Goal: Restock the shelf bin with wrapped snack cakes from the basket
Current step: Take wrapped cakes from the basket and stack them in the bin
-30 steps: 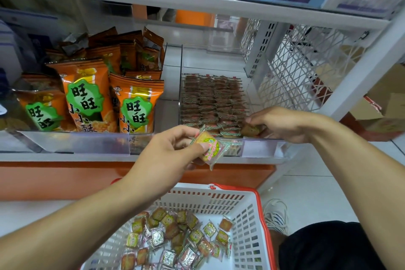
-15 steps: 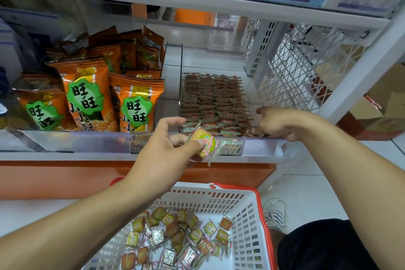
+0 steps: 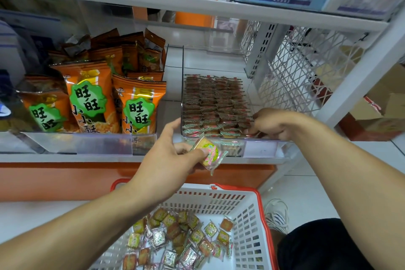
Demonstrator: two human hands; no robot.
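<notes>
Pinching one wrapped cake between thumb and fingers, the left hand is held just in front of the shelf's clear front lip, above the basket. The index finger is stretched out towards the bin, and the cake is tilted, its yellow and pink wrapper facing up.

The right hand is seen at the front right corner of the bin, fingers curled down among the front row of cakes. Whether a cake is actually gripped there cannot be told, since the fingertips are hidden by the wrappers and the bin's front wall.

The bin is a clear tray on the shelf, filled in its front part with tight rows of cakes set on edge; its rear part is seen bare. To its left, orange snack bags are stood upright behind a clear front rail.

The white basket with a red rim is placed on the floor below the shelf. A loose heap of wrapped cakes is spread over its bottom, some wrappers yellow, some silvery. A sneaker is visible just right of the basket.
</notes>
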